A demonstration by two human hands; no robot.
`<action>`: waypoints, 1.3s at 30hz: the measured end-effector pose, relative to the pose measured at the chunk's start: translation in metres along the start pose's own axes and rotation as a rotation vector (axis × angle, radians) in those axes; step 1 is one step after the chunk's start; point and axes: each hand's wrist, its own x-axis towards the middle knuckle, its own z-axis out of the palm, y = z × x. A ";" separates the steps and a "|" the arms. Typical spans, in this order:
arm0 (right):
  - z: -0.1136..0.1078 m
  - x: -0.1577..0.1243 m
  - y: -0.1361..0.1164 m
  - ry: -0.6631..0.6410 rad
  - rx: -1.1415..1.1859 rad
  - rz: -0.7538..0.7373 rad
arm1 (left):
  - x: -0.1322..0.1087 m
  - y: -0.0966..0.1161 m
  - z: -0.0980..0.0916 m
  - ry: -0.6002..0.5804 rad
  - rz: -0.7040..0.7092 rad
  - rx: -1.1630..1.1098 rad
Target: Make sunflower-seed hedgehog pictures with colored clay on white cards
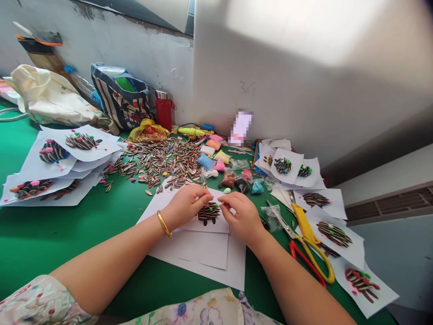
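Apparently a craft workspace: around the white paper [199,250] on the green counter [67,230] lie stacked seed pictures [81,141] at ten o'clock, striped seeds [172,155] at eleven, modelling-clay packets [205,161] at twelve, scissors [293,234] at three.

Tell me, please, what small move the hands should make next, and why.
Perhaps bring the right hand in to the green balls on the seed figure: it is poised just beside them, with the left hand opposite. Whether it pinches anything, I cannot tell.

left hand [186,205], right hand [244,219] | near seed figure [207,212] | white paper [206,249] beneath
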 end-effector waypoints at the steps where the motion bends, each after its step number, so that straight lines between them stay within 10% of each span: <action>1: 0.000 0.000 -0.001 -0.002 0.005 -0.014 | 0.000 0.001 -0.001 -0.013 0.000 -0.005; 17: -0.002 -0.001 -0.016 -0.007 0.110 -0.071 | -0.001 0.000 0.004 -0.201 0.155 -0.042; 27: 0.005 0.000 -0.002 -0.243 -0.121 -0.091 | 0.000 -0.007 -0.001 0.121 -0.045 -0.014; 39: 0.010 -0.001 -0.002 -0.253 -0.144 -0.080 | 0.001 -0.011 0.001 0.102 -0.078 0.070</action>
